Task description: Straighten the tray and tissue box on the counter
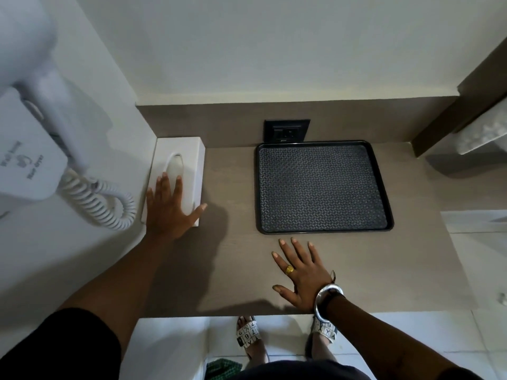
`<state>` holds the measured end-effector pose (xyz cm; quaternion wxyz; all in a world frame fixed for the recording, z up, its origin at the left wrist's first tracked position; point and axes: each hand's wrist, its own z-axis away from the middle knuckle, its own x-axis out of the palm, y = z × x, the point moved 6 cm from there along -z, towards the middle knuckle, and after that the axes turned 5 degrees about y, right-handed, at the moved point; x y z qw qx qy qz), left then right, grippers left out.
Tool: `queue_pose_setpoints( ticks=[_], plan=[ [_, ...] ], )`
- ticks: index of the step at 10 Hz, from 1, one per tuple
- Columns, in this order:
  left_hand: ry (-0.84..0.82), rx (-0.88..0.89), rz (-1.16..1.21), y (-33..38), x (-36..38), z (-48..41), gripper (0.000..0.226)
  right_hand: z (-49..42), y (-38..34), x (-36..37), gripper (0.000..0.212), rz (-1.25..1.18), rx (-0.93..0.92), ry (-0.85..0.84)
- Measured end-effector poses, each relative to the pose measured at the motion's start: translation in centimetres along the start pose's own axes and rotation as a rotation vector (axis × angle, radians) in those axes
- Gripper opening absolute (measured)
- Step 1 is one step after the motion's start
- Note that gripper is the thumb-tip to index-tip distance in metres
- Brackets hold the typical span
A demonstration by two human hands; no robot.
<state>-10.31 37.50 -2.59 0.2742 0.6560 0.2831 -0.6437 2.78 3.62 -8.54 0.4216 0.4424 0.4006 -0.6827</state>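
Grey worktop (pixel 225 270) in a wall corner: white tissue box (pixel 186 157) lies left of the black tray (pixel 380 160), well apart, its long axis running away from the person. Left hand (pixel 168 208) rests flat and spread on the box's near end, gripping nothing. Right hand (pixel 301 272), spread flat and empty, lies just short of the tray's near edge, so it is the nearer one for that.

On the counter (pixel 225 264), the tissue box (pixel 182 171) lies left of the tray (pixel 323 229), well apart.

pale walls (pixel 274 45), grey wood-look counter (pixel 233 270), black wall socket (pixel 287 131), wall hair dryer (pixel 30 144), seemingly tiled floor (pixel 428 341).
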Motion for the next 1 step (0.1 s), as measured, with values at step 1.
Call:
queue_pose_setpoints(
  ticks=[1],
  plan=[
    [0.048, -0.04, 0.027, 0.52, -0.75, 0.54, 0.113, 0.48, -0.31, -0.59, 0.076, -0.032, 0.028, 0.027]
  ],
)
